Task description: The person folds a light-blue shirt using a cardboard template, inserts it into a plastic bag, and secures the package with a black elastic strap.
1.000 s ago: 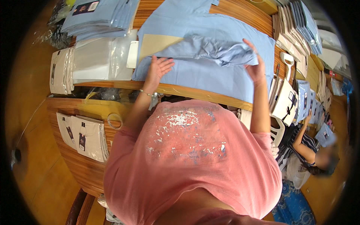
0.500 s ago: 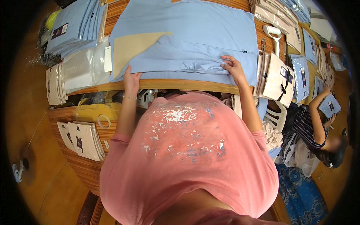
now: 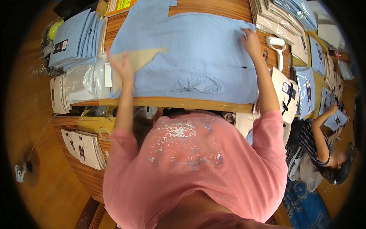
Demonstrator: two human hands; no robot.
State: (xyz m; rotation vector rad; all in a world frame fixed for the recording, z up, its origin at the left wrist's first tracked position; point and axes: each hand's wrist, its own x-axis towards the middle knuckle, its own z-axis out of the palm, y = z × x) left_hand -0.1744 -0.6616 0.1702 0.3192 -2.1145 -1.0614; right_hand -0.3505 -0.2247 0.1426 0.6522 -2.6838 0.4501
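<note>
- Matt, soft-looking cloth across the wide light-blue garment (image 3: 206, 42), smooth at the top, rumpled toward the front.
- Stiff, smooth card-like surface on the flat tan board (image 3: 143, 59), without shine.
- Striped brown wood grain on the worktop (image 3: 117, 22), with a low sheen.
- Glossy, crinkled clear plastic in the flat transparent bags (image 3: 82, 81).
- Shiny clear film over the folded beige garments (image 3: 90, 154).
- Smooth, hard-looking white plastic on the looped-handled roller (image 3: 280, 57).
- Matt cloth in the pink short-sleeved shirt (image 3: 183, 183), with a cracked, flaking white-and-blue print (image 3: 181, 132), rough-looking.
</note>
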